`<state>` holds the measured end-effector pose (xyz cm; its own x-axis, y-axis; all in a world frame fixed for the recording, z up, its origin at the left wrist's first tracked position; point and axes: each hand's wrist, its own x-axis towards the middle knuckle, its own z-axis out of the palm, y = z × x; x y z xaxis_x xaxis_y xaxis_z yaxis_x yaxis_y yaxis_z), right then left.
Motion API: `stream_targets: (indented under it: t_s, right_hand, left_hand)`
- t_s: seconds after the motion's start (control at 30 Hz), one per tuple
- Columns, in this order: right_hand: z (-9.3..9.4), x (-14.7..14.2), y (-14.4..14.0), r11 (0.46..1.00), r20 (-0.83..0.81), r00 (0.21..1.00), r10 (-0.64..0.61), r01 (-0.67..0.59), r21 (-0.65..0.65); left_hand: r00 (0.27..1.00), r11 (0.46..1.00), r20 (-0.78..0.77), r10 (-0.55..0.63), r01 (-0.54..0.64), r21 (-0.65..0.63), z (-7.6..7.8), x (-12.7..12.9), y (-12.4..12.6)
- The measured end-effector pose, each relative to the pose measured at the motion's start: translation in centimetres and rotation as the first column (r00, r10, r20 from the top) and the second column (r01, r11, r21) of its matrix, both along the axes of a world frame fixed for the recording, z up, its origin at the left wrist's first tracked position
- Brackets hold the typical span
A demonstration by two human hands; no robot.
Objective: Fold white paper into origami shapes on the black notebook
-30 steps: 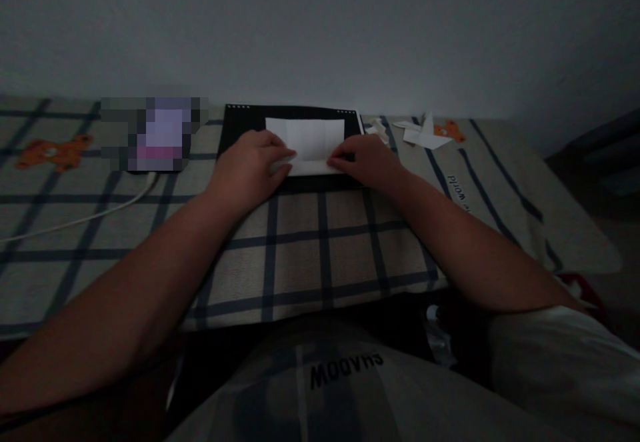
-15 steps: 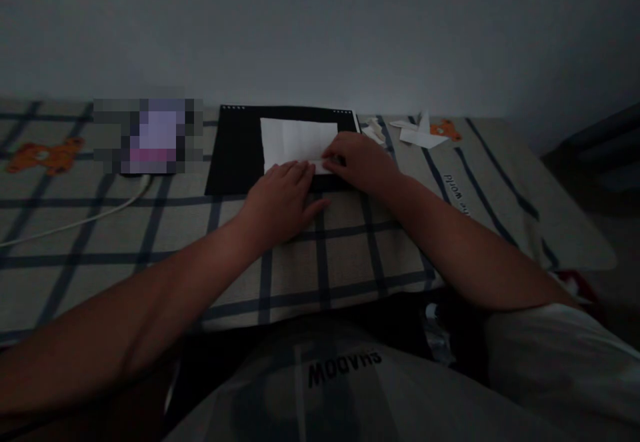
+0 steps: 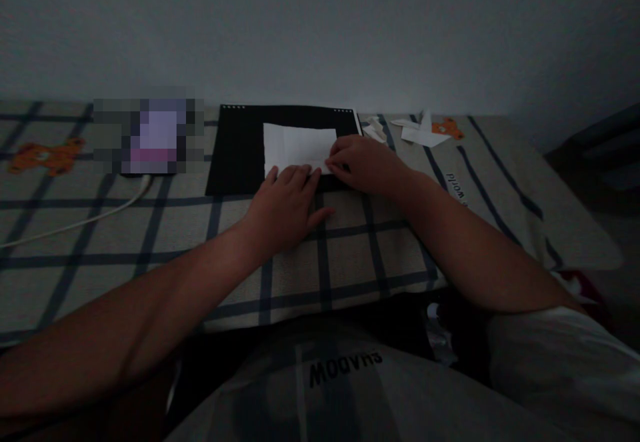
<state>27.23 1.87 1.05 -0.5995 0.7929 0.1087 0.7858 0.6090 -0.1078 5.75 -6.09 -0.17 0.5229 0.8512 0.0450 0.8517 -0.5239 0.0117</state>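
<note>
A white sheet of paper (image 3: pixel 299 146) with fold creases lies on a black board (image 3: pixel 239 149) on a checked blanket. My left hand (image 3: pixel 286 206) lies flat, palm down, its fingertips at the paper's near edge. My right hand (image 3: pixel 363 164) presses its fingertips on the paper's right near corner. Neither hand lifts the sheet.
A blurred phone (image 3: pixel 149 137) lies left of the board, with a white cable (image 3: pixel 75 219) running off to the left. Folded white paper pieces (image 3: pixel 419 133) lie at the back right. The checked blanket (image 3: pixel 350 249) ends at a near edge above my lap. A plain wall stands behind.
My left hand slid from the paper's left near corner toward me and to the right, and now lies flat at its near edge. My right hand stayed on the right corner.
</note>
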Motion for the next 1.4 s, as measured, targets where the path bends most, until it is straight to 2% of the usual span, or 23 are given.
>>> stream_targets:
  t_s: [0.17,0.6,0.87,1.13,1.4]
  right_hand:
    - [0.2,0.7,0.6,0.996,-0.003,0.996,0.087,-0.087,-0.022]
    - [0.0,1.9,1.3,0.988,-0.058,0.988,0.146,-0.149,-0.045]
    - [0.2,1.9,1.1,0.99,-0.035,0.992,0.125,-0.127,-0.054]
    - [0.2,1.8,1.2,0.992,-0.029,0.993,0.11,-0.112,-0.054]
    - [0.5,2.3,1.4,0.989,-0.059,0.994,0.093,-0.099,-0.107]
  left_hand:
    - [1.0,1.0,-0.017,0.01,-0.01,-0.026,0.1,0.1,0.0]
    - [1.0,0.997,-0.021,0.011,-0.013,-0.07,0.0,-0.1,0.2]
    - [0.999,0.996,-0.034,0.029,-0.032,-0.085,0.2,0.0,0.1]
    - [1.0,0.999,0.0,0.006,-0.006,-0.054,-0.6,-0.3,0.4]
    - [0.998,0.995,-0.053,0.034,-0.039,-0.091,0.2,0.1,0.1]
